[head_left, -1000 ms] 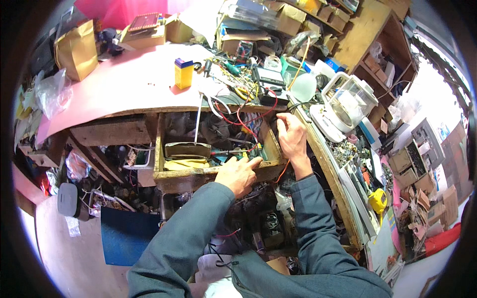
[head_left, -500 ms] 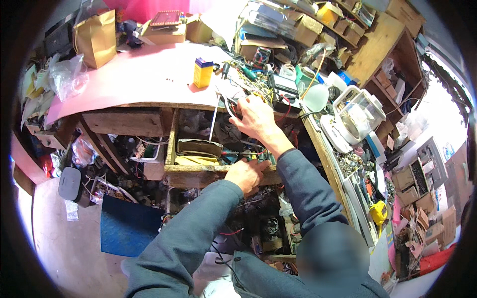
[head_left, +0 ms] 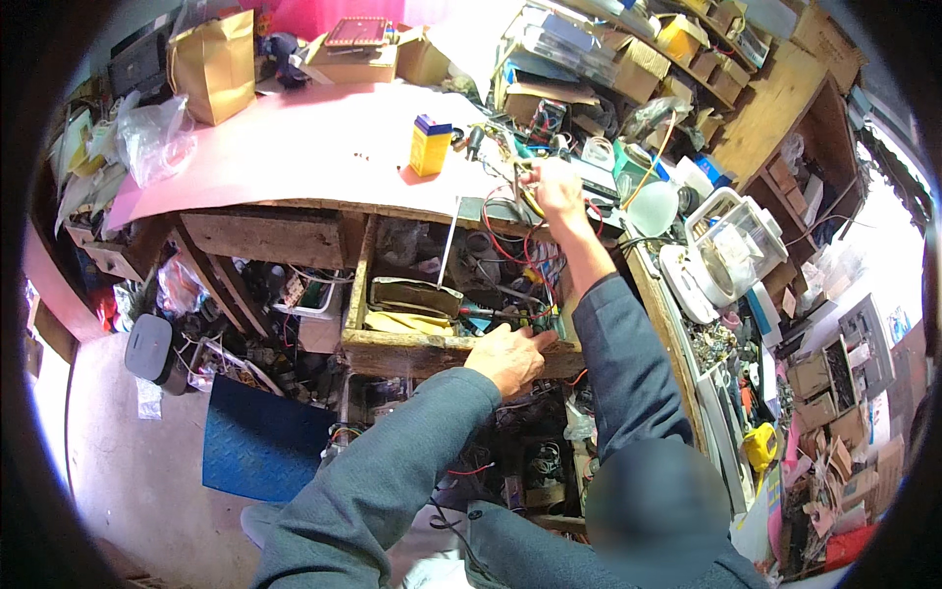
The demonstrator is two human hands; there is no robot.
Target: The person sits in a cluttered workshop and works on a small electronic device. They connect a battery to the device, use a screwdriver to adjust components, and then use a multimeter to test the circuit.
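Observation:
My left hand (head_left: pixel 506 360) lies over the front edge of an open wooden drawer (head_left: pixel 422 346), its fingers curled against the wood. My right hand (head_left: pixel 559 192) is raised over the bench edge behind the drawer. Its fingers are pinched together beside thin metal-looking parts and wires; what exactly they hold is too small to make out. Red wires (head_left: pixel 500 247) hang from near that hand down into the drawer. Inside the drawer are a brown open box (head_left: pixel 417 294), yellow envelopes (head_left: pixel 407 323) and a screwdriver-like tool with a red and blue handle (head_left: pixel 478 310).
A yellow and blue box (head_left: pixel 430 147) stands on the pink-covered bench (head_left: pixel 285 147). To the right are a clear-lidded white appliance (head_left: pixel 731 245), a round translucent lid (head_left: pixel 652 208) and a yellow tape measure (head_left: pixel 759 447). A blue sheet (head_left: pixel 265 437) leans at the lower left.
My right hand has moved up and away from the drawer, and red wires now show below it. My left hand stays at the drawer front. The whole view has shifted slightly.

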